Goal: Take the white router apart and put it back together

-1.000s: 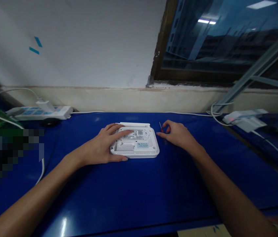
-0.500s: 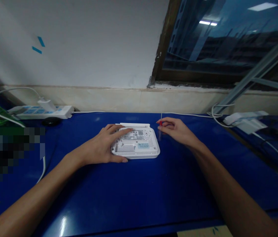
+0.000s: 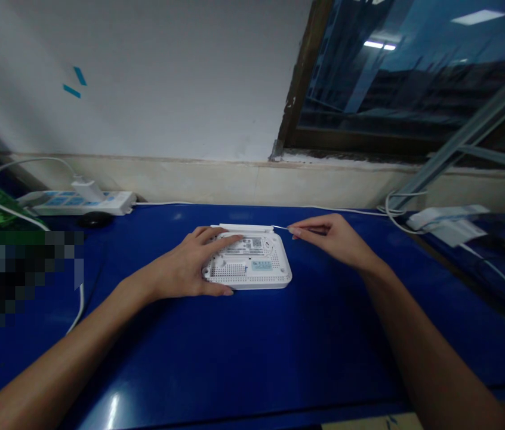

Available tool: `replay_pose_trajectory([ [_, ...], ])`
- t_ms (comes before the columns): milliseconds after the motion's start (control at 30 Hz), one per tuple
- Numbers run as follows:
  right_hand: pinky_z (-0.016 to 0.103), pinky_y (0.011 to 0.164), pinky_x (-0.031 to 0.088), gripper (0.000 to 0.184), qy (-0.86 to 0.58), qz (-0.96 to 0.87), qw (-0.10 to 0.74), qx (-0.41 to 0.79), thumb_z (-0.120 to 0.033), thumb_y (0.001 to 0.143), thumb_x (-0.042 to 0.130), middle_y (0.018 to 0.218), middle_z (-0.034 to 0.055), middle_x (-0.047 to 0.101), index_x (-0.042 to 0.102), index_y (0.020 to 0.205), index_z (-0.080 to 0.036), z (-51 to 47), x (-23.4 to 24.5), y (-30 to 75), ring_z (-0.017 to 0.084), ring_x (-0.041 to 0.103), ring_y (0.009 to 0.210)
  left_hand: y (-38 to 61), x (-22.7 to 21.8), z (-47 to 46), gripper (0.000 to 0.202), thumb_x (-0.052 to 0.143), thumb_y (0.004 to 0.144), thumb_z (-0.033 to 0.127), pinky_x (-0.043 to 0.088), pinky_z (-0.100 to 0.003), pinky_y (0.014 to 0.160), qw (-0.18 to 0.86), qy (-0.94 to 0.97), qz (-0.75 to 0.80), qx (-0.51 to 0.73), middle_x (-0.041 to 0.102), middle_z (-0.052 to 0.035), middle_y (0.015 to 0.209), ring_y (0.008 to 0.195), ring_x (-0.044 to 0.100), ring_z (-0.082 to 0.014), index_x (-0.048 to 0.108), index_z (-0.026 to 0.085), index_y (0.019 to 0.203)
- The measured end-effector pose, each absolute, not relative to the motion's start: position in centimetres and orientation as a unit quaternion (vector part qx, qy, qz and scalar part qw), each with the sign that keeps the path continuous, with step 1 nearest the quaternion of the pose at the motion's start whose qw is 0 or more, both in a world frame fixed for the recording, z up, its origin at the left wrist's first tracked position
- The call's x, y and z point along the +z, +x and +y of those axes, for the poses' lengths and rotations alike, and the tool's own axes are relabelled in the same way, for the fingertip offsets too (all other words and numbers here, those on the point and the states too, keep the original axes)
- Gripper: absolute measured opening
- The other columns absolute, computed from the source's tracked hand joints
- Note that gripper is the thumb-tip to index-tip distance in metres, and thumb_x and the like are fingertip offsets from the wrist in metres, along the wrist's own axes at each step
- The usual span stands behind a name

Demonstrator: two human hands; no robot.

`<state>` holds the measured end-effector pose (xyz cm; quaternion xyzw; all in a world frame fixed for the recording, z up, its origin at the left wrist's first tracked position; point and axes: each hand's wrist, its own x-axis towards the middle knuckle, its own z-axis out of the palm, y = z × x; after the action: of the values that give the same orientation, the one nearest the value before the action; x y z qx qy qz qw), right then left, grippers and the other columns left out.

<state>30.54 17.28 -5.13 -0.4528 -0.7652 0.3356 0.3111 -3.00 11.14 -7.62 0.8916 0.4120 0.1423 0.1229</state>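
Observation:
A white router (image 3: 270,276) lies on the blue table with its vented, labelled underside up. Along its far edge runs a white antenna (image 3: 252,228). My left hand (image 3: 190,261) grips the router's left end, thumb at the near side and fingers spread over the top. To the right of the router, my right hand (image 3: 335,239) pinches a thin screwdriver (image 3: 281,227) between thumb and fingers. Its metal shaft points left, with the tip at or close to the antenna's right end; whether they touch I cannot tell. My fingers hide the handle.
At the back left stands a white power strip (image 3: 120,203) with a plugged-in charger (image 3: 88,190), a dark mouse-like object (image 3: 95,220) in front. A white adapter (image 3: 449,222) with cables lies at the right, beside a metal frame (image 3: 436,173). The wall and window close off the back.
The screwdriver has tipped from upright, with its red collar showing, to nearly level, shaft toward the router's far right corner. My left hand keeps its hold on the router.

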Motion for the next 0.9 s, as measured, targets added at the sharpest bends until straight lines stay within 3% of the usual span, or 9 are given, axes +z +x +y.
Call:
replay_pose_trajectory([
  [200,0.038,0.085,0.056,0.014,-0.461,-0.802,0.265,0.270,-0.035,0.082,0.073,0.091,0.0029,0.080,0.081,0.089,-0.025,16.9,-4.3,31.0,0.022,0.074,0.086,-3.0,-7.6,11.1,0.099,0.073,0.075,0.070,0.032,-0.061,0.114,0.133,0.888,0.414,0.150,0.036,-0.0121,0.157,0.141,0.033,-0.0404,0.028,0.037,0.157],
  [433,0.034,0.074,0.056,0.013,-0.424,-0.843,0.275,0.183,-0.029,0.084,0.069,0.098,0.0063,0.075,0.081,0.088,-0.025,16.2,-4.1,30.5,0.021,0.070,0.087,-2.9,-7.5,11.0,0.100,0.074,0.075,0.070,0.032,-0.061,0.114,0.132,0.887,0.421,0.138,0.033,-0.0129,0.159,0.142,0.031,-0.0406,0.028,0.036,0.157],
  [567,0.031,0.063,0.054,0.022,-0.421,-0.840,0.315,0.133,-0.024,0.084,0.066,0.105,0.0075,0.067,0.077,0.104,-0.025,15.5,-3.7,30.2,0.018,0.065,0.078,-3.0,-7.6,11.0,0.099,0.074,0.075,0.069,0.033,-0.063,0.112,0.128,0.891,0.411,0.148,0.034,-0.0140,0.158,0.141,0.032,-0.0412,0.028,0.036,0.157],
  [667,0.033,0.070,0.055,0.022,-0.410,-0.831,0.354,0.127,-0.025,0.084,0.068,0.103,0.0067,0.066,0.072,0.106,-0.024,15.4,-3.8,29.8,0.018,0.064,0.080,-3.1,-7.8,11.1,0.099,0.075,0.075,0.067,0.032,-0.064,0.112,0.132,0.891,0.403,0.162,0.035,-0.0138,0.157,0.141,0.033,-0.0416,0.029,0.037,0.156],
  [800,0.033,0.073,0.058,0.046,-0.401,-0.761,0.463,0.215,-0.032,0.085,0.072,0.101,0.0055,0.068,0.053,0.127,-0.024,15.8,-5.2,28.3,0.019,0.069,0.083,-3.1,-7.9,11.1,0.098,0.074,0.076,0.068,0.031,-0.062,0.114,0.131,0.891,0.403,0.162,0.034,-0.0134,0.158,0.142,0.032,-0.0408,0.029,0.037,0.156],
  [900,0.034,0.076,0.057,0.048,-0.391,-0.749,0.487,0.220,-0.031,0.087,0.070,0.105,0.0053,0.071,0.047,0.129,-0.026,15.8,-6.3,27.1,0.019,0.070,0.082,-3.0,-7.8,11.1,0.098,0.075,0.075,0.068,0.031,-0.061,0.114,0.130,0.892,0.402,0.160,0.035,-0.0129,0.157,0.141,0.033,-0.0398,0.029,0.036,0.156],
])
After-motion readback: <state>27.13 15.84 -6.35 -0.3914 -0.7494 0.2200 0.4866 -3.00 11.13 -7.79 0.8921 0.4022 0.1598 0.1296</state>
